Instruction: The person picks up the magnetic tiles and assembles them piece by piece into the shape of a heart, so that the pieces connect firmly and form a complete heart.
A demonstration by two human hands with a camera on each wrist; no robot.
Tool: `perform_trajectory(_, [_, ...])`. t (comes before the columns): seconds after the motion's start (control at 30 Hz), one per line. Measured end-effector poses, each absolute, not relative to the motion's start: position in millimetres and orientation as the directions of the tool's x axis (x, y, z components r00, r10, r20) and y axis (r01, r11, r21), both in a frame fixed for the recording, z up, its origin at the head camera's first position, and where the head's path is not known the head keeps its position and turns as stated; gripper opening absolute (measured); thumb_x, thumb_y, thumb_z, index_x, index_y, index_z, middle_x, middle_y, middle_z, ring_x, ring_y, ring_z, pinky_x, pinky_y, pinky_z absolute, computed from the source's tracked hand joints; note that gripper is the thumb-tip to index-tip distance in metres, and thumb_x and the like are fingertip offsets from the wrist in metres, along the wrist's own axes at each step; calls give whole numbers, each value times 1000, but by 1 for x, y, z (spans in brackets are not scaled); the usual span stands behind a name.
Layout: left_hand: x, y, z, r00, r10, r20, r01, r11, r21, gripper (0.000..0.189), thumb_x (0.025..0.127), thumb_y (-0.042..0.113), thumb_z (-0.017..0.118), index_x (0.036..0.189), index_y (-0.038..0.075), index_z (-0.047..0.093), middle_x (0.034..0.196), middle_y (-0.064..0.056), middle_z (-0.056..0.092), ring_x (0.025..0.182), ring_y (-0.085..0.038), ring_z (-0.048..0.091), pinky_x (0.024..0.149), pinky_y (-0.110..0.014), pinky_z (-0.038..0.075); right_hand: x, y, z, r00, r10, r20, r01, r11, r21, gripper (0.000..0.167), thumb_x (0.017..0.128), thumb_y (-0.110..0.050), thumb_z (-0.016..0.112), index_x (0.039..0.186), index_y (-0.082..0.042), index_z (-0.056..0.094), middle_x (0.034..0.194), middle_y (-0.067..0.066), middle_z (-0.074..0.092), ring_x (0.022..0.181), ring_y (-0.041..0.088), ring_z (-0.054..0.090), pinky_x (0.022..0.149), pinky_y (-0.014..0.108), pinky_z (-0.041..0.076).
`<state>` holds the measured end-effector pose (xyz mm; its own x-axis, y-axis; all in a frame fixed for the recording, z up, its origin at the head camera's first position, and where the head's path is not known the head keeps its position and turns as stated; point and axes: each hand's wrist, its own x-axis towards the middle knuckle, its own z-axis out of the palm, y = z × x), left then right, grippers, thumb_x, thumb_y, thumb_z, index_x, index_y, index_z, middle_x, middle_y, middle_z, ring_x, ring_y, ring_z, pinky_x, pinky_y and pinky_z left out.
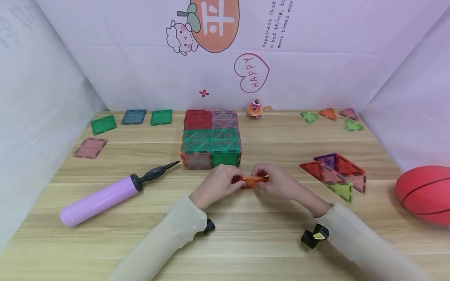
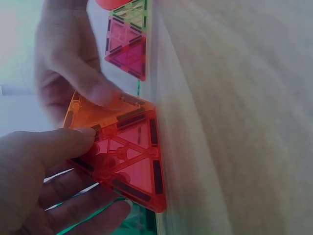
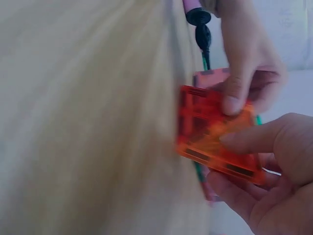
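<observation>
In the head view both hands meet in front of a block of magnetic tiles (image 1: 225,140). My left hand (image 1: 220,180) pinches a red triangular magnetic tile (image 2: 129,156) between thumb and fingers. An orange triangular magnetic tile (image 3: 239,159) is pinched by my right hand (image 1: 277,181), its thumb lying on the face. The left wrist view has the two triangles edge to edge, upright over the wooden table (image 1: 246,242), their lower edges close to its surface. Red, pink, purple and green tiles make up the block behind them.
Right of the hands stands a ring of joined triangular tiles (image 1: 334,175), near a red ball (image 1: 425,195). A purple hand pump (image 1: 102,199) lies at left. Loose square tiles (image 1: 104,125) and small triangles (image 1: 327,113) line the back, with a small figurine (image 1: 254,109) between.
</observation>
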<state>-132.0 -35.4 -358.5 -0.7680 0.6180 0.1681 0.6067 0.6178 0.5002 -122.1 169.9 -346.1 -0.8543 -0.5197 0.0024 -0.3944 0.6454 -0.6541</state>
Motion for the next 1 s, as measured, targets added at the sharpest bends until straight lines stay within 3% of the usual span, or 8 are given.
perform_trajectory(0.17, [-133, -36, -357, -771, 608, 189, 611, 621, 492, 11, 88, 22, 69, 89, 12, 74, 83, 1, 70, 68, -8, 57, 62, -22, 47, -128, 179, -310, -837, -544, -63, -386, 668, -636, 11, 85, -1, 66, 91, -9, 62, 90, 4, 65, 87, 16, 61, 75, 31, 53])
perform_trajectory(0.33, [-134, -37, -357, -766, 612, 195, 620, 624, 476, 12, 87, 23, 70, 90, 12, 74, 84, 1, 70, 66, -8, 56, 59, -20, 45, -144, 193, -262, -846, -530, -56, -422, 731, -536, 10, 85, -3, 67, 94, -8, 63, 90, 4, 65, 86, 17, 62, 77, 34, 55])
perform_trajectory(0.57, [-133, -37, -358, -743, 637, 205, 646, 603, 468, 11, 87, 23, 70, 89, 13, 73, 81, 1, 69, 64, -9, 52, 56, -19, 41, -207, 233, -218, -889, -454, -55, -403, 834, -376, 15, 83, 0, 67, 97, 1, 63, 91, 13, 67, 85, 25, 64, 76, 40, 55])
perform_trajectory(0.83, [-133, -42, -359, -732, 644, 224, 662, 594, 457, 12, 87, 24, 70, 90, 13, 75, 84, 2, 71, 68, -8, 58, 59, -18, 43, -289, 292, -235, -896, -412, -164, -393, 910, -134, 22, 81, -2, 64, 101, 7, 61, 90, 19, 64, 84, 30, 60, 75, 47, 50])
perform_trajectory(1.0, [-134, -46, -362, -731, 646, 221, 664, 596, 452, 14, 87, 25, 70, 93, 13, 75, 88, 2, 73, 76, -11, 64, 64, -21, 49, -322, 316, -263, -882, -405, -241, -395, 914, -91, 31, 78, -3, 70, 104, 9, 59, 96, 23, 61, 89, 33, 58, 80, 50, 47])
